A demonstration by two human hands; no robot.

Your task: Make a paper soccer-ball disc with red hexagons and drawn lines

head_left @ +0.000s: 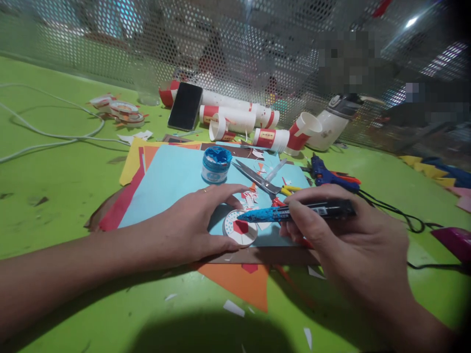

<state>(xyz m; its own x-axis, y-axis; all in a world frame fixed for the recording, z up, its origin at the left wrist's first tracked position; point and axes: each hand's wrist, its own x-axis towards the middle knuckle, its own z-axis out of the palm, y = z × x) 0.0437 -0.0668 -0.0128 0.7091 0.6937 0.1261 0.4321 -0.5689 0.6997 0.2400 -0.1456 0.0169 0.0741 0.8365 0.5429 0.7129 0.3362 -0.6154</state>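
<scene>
My right hand (344, 240) grips a black marker (324, 210) whose front end is smeared with blue paint; its tip hangs just above a round white paper disc (239, 228) with a red shape at its centre. My left hand (200, 223) curves around the disc's left side, fingers spread and resting on the light blue paper (169, 184). A small jar of blue paint (216, 164) stands open on that paper, just beyond my left hand.
Scissors (262, 181) and a blue glue gun (331, 176) lie behind the disc. Red-and-white paper cups (270, 138), a black phone (185, 106) and a white jug (331, 122) sit by the perforated screen. Coloured paper sheets (239, 282), scraps and a white cable (55, 135) lie on the green table.
</scene>
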